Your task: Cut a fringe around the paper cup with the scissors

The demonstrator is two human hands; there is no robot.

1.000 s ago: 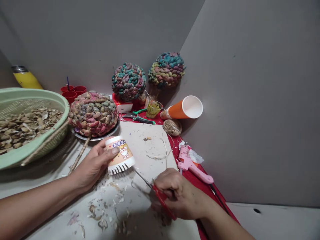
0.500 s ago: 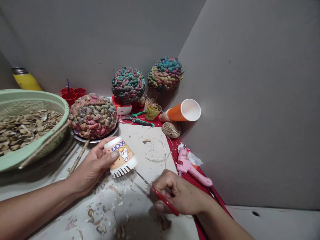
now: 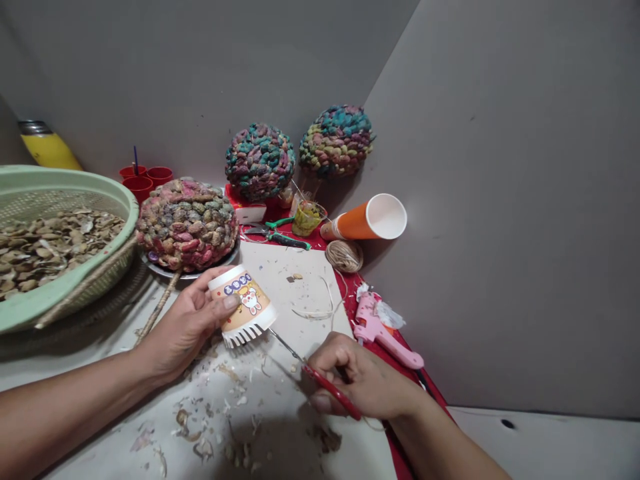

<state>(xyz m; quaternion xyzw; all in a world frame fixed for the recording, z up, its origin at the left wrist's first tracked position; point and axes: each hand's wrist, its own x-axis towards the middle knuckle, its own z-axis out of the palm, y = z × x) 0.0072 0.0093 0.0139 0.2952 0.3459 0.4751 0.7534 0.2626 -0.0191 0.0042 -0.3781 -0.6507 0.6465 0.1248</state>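
Pale sheet [image 3: 295, 260]: laid over a red cloth [image 3: 354, 280], which is left showing along the back and right.
Green basket [image 3: 127, 193]: set at the far left and partly filled with brown shell pieces [image 3: 60, 243].
Bumpy balls: one [image 3: 187, 227] is rested on a metal dish [image 3: 220, 265] just beside the basket; two bluer ones [image 3: 260, 163] [image 3: 337, 143] are placed behind.
Left hand [image 3: 187, 327]: partly closed, the paper cup [image 3: 253, 300] being gripped between thumb and fingers.
Right hand [image 3: 357, 383]: curled round the handles of the red scissors [image 3: 333, 393].
Orange cup [image 3: 353, 223]: tipped over, its white mouth turned rightward.
Pink glue gun [image 3: 380, 333]: laid on the red cloth, right of the sheet.
Scissors: blades pointed at the rim's right end (whether paper is caught between them cannot be told).
Paper cup: held tilted above the sheet, between the hands, its lower edge cut into a fringe.
Twine ball [image 3: 344, 256]: placed just below the orange cup.
Scraps [image 3: 185, 427]: strewn over the near part of the sheet.
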